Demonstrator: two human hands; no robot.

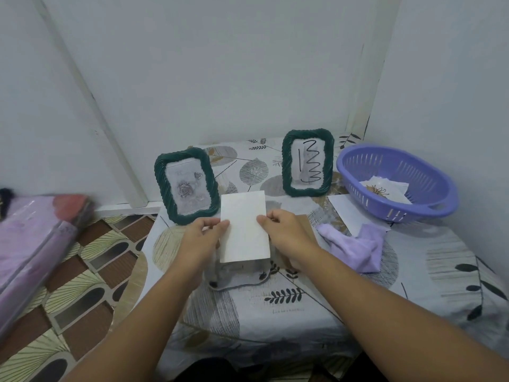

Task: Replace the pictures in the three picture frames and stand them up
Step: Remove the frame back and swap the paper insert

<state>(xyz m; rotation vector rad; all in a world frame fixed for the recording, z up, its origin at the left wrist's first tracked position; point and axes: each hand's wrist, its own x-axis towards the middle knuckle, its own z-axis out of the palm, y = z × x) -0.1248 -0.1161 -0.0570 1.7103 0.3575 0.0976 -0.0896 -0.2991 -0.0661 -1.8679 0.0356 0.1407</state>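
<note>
Surface (289, 321) under a leaf-print cloth fills the near middle, pushed into a corner of pale walls. Far right on it sits a purple basket (413, 166) with a drawn paper inside, and a lilac cloth (355, 244) lies just near of it. Two green frames stand upright: the left frame (186, 186) shows a rose picture, the right frame (307, 162) a black squiggle. Near of them, a third frame (239, 277) lies flat. Above it, a blank white card (243, 226) is held by both hands: left hand (203, 238) fingers clamped on its left edge, right hand (286, 232) fingers pinching its right edge.
</note>
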